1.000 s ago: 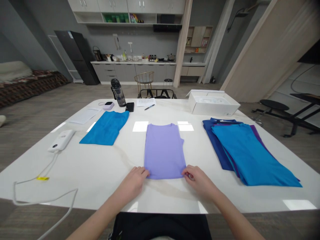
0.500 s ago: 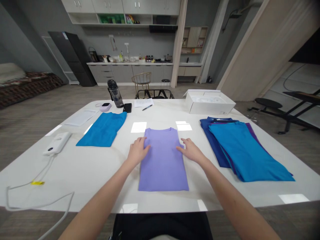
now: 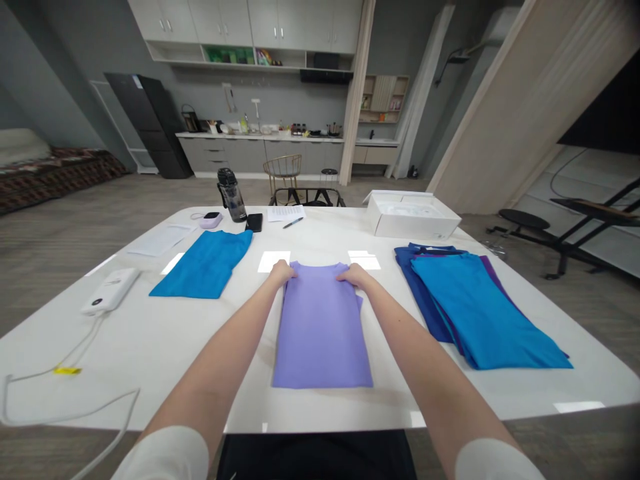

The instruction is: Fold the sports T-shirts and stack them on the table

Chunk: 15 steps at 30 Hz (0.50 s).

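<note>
Moved since the earlier frame: both hands, from the sides of the lilac garment (image 3: 323, 333) to its two top corners.

Lilac garment: one, laid flat at the centre of the frame, on the white desk (image 3: 175, 333), neckline toward the top.

Blue garment (image 3: 205, 267): one, folded, left of centre.

Garment stack (image 3: 490, 313): one, right of the frame; bright blue on top, purple and navy showing beneath; exact count hidden.

Pen (image 3: 293, 223): one, beside one printed sheet (image 3: 285, 213), upper centre.

Phone (image 3: 255, 223): one, black, just beside the bottle.

Lilac device (image 3: 211, 219): one, left of the bottle.

White power bank (image 3: 111, 291): one, at left; cable (image 3: 75, 352) attached, bearing one yellow tag (image 3: 67, 371).

Containers: two. White box (image 3: 415, 227), upper right of centre, lid raised, pale contents not identifiable. Bottle (image 3: 233, 197), upright, dark and see-through, black cap; contents unclear.

Hands: two. Left hand (image 3: 281, 272) clamped on the garment's upper left corner; right hand (image 3: 356, 275) clamped on its upper right corner. Both arms reach forward from the lower corners, nearly straight, white sleeves at the bottom edge.
</note>
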Available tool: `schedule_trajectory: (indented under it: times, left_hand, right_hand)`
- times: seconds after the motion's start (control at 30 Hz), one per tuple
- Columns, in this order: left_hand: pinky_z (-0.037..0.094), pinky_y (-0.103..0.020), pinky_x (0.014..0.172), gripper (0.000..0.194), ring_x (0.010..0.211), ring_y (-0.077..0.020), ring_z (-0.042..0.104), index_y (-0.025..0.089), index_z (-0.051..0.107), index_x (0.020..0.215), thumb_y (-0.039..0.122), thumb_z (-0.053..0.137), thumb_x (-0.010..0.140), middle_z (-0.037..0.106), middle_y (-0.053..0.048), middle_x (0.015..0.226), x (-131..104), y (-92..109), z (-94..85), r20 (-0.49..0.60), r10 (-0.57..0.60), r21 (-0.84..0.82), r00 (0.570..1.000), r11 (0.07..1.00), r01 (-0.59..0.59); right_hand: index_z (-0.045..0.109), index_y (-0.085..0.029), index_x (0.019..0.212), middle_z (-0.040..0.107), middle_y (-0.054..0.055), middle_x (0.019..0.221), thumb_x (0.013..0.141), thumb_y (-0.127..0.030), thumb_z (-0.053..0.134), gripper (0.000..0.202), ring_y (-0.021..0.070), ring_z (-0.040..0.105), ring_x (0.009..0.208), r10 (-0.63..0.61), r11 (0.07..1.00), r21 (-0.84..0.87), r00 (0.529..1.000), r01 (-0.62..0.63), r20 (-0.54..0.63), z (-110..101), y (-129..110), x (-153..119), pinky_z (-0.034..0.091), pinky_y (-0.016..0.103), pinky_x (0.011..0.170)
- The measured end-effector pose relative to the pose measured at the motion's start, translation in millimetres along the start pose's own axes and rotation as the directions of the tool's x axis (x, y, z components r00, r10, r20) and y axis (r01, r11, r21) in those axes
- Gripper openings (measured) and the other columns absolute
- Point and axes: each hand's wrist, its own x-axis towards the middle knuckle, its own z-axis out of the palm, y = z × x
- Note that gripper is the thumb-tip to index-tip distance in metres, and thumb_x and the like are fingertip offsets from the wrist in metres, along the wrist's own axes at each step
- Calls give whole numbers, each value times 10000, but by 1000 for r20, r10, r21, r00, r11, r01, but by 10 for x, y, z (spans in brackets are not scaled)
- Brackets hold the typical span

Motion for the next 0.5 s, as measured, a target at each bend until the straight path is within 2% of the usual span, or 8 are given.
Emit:
schedule_trajectory:
  times: [0.07,0.13,0.2,0.3,0.4,0.5]
  left_hand:
    - [524,-333,759,220,927,-310,717,158,662,786,217,814,639,756,-108,861,-33,2,-24,17,49,-46,999,998,-48]
    - [521,-318,759,126,893,-274,710,166,666,764,249,752,724,748,-80,830,-100,-2,-45,29,126,-106,992,987,-122]
    - [521,-304,784,97,900,-241,701,173,680,826,267,679,801,753,-66,896,-179,-9,-58,29,218,-167,976,963,-210]
    - [519,-296,841,168,946,-210,688,199,672,988,289,597,867,746,-48,1011,-285,-8,-51,14,342,-249,940,911,-328]
    - [515,-324,888,214,966,-212,675,217,636,1056,335,557,895,730,-41,1021,-376,46,-16,-13,501,-336,865,813,-476]
    - [499,-348,928,218,1006,-222,656,226,614,1047,377,520,920,715,-39,1033,-506,202,45,-15,632,-346,774,723,-597]
  right_hand:
    - [644,-179,685,673,16,663,568,-206,805,201,203,645,684,-44,997,65,998,41,35,20,8,-34,474,271,606]
    - [620,-193,693,664,-3,683,627,-229,741,143,188,638,714,-100,986,138,994,94,41,8,26,-104,473,260,635]
    - [596,-205,744,669,-13,735,676,-269,687,130,182,636,760,-147,969,202,989,142,13,-27,55,-189,481,261,678]
    - [561,-220,798,677,-16,796,693,-329,671,187,194,632,815,-207,924,316,977,213,-50,-96,116,-315,492,292,749]
    - [553,-225,805,667,-16,795,690,-382,703,246,201,616,807,-279,843,440,951,309,-132,-174,183,-469,484,320,778]
    - [562,-224,830,658,-13,814,737,-390,699,235,198,607,811,-318,795,466,921,388,-226,-279,258,-724,473,318,779]
